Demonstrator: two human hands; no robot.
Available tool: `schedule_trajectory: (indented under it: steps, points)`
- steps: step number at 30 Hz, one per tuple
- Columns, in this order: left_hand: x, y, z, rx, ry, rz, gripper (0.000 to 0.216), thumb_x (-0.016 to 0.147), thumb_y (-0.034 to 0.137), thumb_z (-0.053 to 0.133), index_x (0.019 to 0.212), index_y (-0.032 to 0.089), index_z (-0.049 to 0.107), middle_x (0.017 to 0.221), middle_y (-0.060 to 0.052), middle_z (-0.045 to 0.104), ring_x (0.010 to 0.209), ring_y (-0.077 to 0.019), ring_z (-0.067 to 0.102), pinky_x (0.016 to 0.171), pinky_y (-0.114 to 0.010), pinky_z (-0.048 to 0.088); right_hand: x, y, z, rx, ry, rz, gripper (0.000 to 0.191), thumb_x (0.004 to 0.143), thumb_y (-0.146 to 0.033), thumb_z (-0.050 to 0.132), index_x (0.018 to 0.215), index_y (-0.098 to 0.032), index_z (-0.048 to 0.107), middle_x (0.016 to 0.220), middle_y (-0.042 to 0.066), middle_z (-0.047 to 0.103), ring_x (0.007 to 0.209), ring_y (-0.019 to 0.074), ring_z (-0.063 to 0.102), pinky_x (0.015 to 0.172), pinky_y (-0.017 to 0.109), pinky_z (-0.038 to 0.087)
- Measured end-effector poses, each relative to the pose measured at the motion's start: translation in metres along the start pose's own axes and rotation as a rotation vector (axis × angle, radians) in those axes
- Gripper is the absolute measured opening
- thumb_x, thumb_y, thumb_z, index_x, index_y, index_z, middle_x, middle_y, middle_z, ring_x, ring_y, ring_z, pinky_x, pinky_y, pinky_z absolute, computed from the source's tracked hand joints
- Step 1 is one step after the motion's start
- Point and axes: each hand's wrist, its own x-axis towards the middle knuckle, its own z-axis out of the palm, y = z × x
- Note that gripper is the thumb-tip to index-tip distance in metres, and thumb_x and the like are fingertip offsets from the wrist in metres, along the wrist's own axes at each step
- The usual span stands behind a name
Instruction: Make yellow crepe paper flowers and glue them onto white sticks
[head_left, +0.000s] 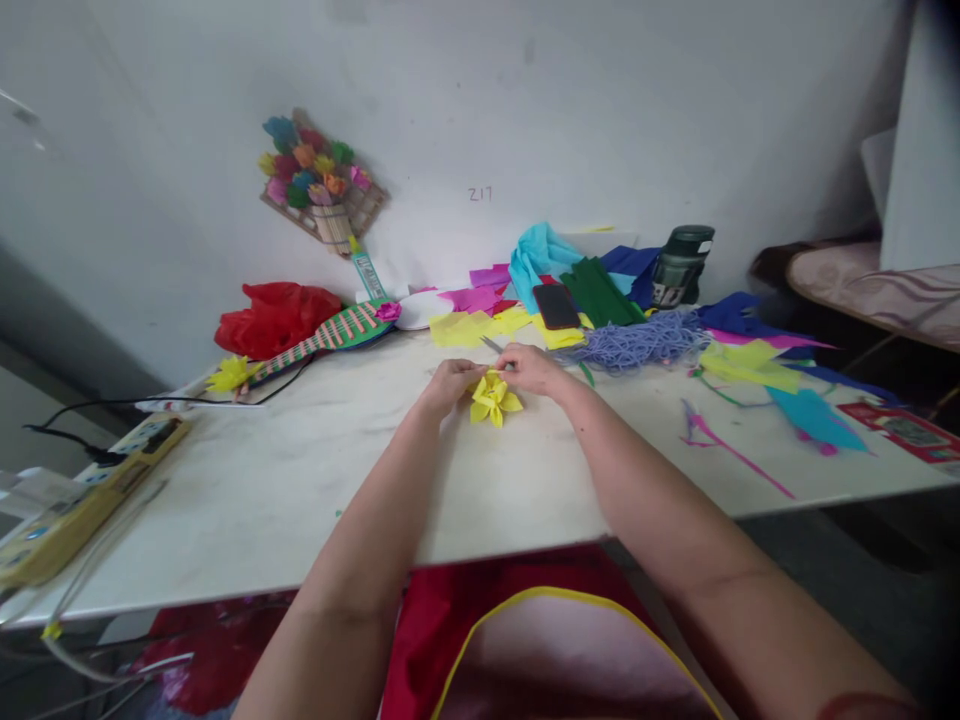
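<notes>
A yellow paper flower [491, 398] with pointed petals is held just over the white tabletop, near the middle of the table. My left hand [452, 382] pinches its far left edge. My right hand [527, 368] grips the far right edge, thumb and fingers pressed together. The petals face toward me, and the part between my fingertips is mostly hidden. Right behind my right hand lies a pointed metal tool, perhaps scissors [492, 345], partly covered by the hand.
Behind my hands lie yellow paper sheets [461, 328], a phone [556, 307], purple shredded strands [637, 341] and a dark bottle [681, 266]. A decorated paper-flower instrument shape [330, 335] and red plastic bag [274, 318] are left. A power strip [90, 500] borders the left edge.
</notes>
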Motion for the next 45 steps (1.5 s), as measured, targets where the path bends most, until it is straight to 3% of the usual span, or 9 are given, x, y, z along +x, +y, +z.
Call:
schedule_trajectory:
  steps: [12, 18, 25, 32, 45]
  points:
    - [0.002, 0.000, -0.001, -0.012, -0.008, 0.007, 0.028, 0.058, 0.036, 0.068, 0.068, 0.011, 0.059, 0.055, 0.000, 0.056, 0.050, -0.0092, 0.049, 0.050, -0.022, 0.035, 0.003, 0.008, 0.002, 0.243, -0.044, 0.017, 0.015, 0.071, -0.022, 0.054, 0.077, -0.016, 0.067, 0.085, 0.003, 0.062, 0.081, 0.0128, 0.056, 0.074, 0.022, 0.041]
    - [0.005, -0.003, -0.002, -0.014, -0.022, -0.011, 0.025, 0.060, 0.032, 0.066, 0.071, 0.010, 0.060, 0.055, 0.000, 0.056, 0.048, -0.0084, 0.048, 0.048, -0.021, 0.035, 0.003, 0.007, -0.002, 0.228, -0.094, 0.047, 0.022, 0.075, -0.031, 0.052, 0.075, -0.016, 0.067, 0.077, 0.003, 0.062, 0.075, 0.0137, 0.055, 0.069, 0.022, 0.041]
    - [0.004, -0.001, -0.003, -0.043, -0.034, -0.023, 0.024, 0.058, 0.028, 0.065, 0.072, 0.010, 0.060, 0.056, 0.000, 0.057, 0.047, -0.0077, 0.048, 0.047, -0.021, 0.034, 0.007, 0.012, 0.002, 0.212, -0.130, 0.050, 0.020, 0.073, -0.030, 0.055, 0.076, -0.016, 0.069, 0.078, 0.003, 0.064, 0.074, 0.0145, 0.056, 0.067, 0.022, 0.041]
    - [0.003, -0.001, -0.007, 0.003, -0.027, -0.030, 0.024, 0.059, 0.029, 0.065, 0.074, 0.011, 0.061, 0.054, 0.000, 0.055, 0.045, -0.0065, 0.044, 0.045, -0.020, 0.030, 0.012, 0.017, 0.008, 0.211, -0.095, -0.018, 0.017, 0.070, -0.029, 0.057, 0.073, -0.017, 0.069, 0.077, 0.001, 0.063, 0.076, 0.0141, 0.056, 0.071, 0.023, 0.042]
    - [0.002, 0.001, -0.005, 0.016, -0.006, -0.032, 0.025, 0.059, 0.034, 0.065, 0.069, 0.012, 0.059, 0.049, 0.003, 0.050, 0.043, -0.0060, 0.040, 0.043, -0.020, 0.028, 0.015, 0.027, 0.012, 0.277, -0.071, 0.026, 0.015, 0.065, -0.026, 0.061, 0.074, -0.017, 0.068, 0.079, 0.001, 0.064, 0.075, 0.0141, 0.058, 0.069, 0.023, 0.043]
